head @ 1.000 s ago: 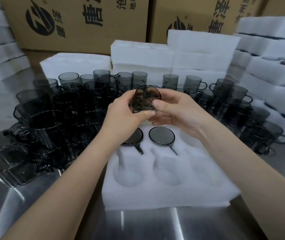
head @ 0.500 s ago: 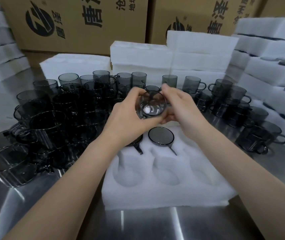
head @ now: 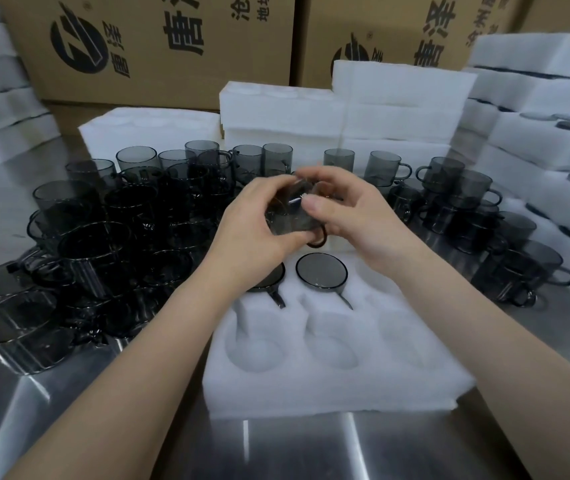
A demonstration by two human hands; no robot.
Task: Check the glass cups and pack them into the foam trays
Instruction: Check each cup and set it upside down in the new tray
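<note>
Both hands hold one smoky grey glass cup (head: 290,216) above the far edge of a white foam tray (head: 332,379). My left hand (head: 252,223) wraps its left side; my right hand (head: 349,213) pinches its top and right side. The cup is tilted, its handle pointing down toward the tray. Two cups sit in the tray's far row: one (head: 321,273) in the middle pocket, another (head: 269,284) partly hidden under my left wrist. The three near pockets hold nothing.
Many loose grey cups (head: 110,237) crowd the steel table to the left, and more (head: 484,216) stand to the right. Stacks of foam trays (head: 394,98) rise behind and at the right (head: 546,140). Cardboard boxes (head: 158,39) line the back.
The held cup has turned in my hands: its open mouth faced me, then its base, and now it lies tilted with the handle down. Both hands stayed above the tray's far edge.
</note>
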